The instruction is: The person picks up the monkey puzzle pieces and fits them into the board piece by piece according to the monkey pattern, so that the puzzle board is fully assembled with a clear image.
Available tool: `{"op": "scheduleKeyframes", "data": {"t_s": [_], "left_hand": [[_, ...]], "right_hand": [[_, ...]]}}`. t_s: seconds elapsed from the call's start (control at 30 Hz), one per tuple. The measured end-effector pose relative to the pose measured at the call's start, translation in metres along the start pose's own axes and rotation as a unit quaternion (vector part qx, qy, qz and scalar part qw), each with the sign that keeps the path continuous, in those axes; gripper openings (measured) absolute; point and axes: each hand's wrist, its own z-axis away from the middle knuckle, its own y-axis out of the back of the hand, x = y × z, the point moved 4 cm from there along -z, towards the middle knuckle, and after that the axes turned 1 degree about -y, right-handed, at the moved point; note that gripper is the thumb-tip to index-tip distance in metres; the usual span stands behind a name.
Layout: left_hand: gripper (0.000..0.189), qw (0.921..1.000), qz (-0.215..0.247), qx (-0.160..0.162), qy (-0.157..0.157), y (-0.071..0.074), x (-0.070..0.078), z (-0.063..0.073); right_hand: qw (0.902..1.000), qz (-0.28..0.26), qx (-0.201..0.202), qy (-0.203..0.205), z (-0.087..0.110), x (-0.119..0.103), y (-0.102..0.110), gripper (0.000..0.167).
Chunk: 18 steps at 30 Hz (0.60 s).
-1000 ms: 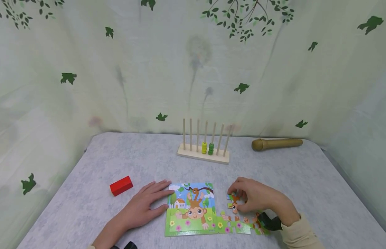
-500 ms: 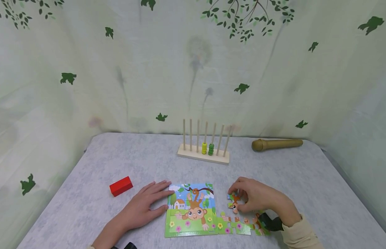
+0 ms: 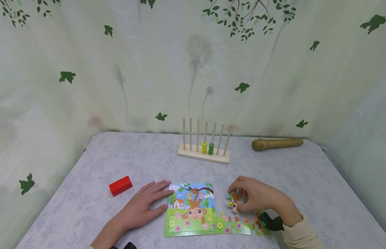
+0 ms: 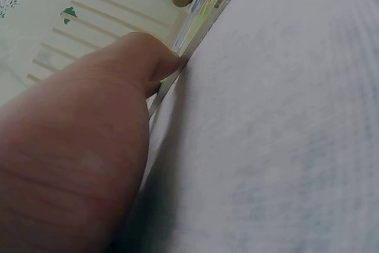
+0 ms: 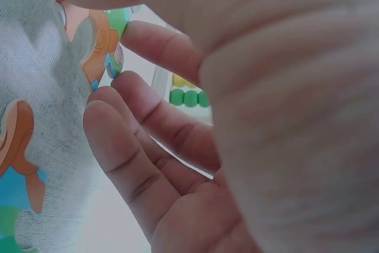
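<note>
My left hand (image 3: 148, 206) lies flat with straight fingers, its fingertips and thumb on the left edge of a square picture board (image 3: 166, 225) showing a monkey, a branch and a house. In the left wrist view the thumb touches the rim of that board. To the right of it, my right hand (image 3: 259, 195) pinches a jigsaw puzzle piece (image 3: 233, 203) with part of a monkey's face between thumb and fingers. The right wrist view shows this piece (image 5: 102, 45) tilted against the fingertips. Several more puzzle pieces (image 3: 225, 225) lie below that hand, partly hidden by the wrist strap.
A red block (image 3: 120, 186) lies to the left. Toward the back stands a wooden peg rack (image 3: 203, 155) with yellow and green beads on two of its rods. A wooden stick with a rounded head (image 3: 276, 144) lies at the back right, near the curtain.
</note>
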Motion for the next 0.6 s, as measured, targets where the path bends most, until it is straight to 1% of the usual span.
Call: {"op": "scheduleKeyframes", "data": {"t_s": [0.3, 0.6], "left_hand": [[0.046, 1.0000, 0.005, 0.000, 0.005, -0.001, -0.001, 0.001], [0.046, 1.0000, 0.000, 0.002, 0.000, 0.001, 0.000, 0.001]], "right_hand": [[0.9999, 0.010, 0.005, 0.000, -0.002, -0.004, 0.001, 0.034], [0.9997, 0.012, 0.009, 0.022, -0.006, -0.014, 0.003, 0.032]]}}
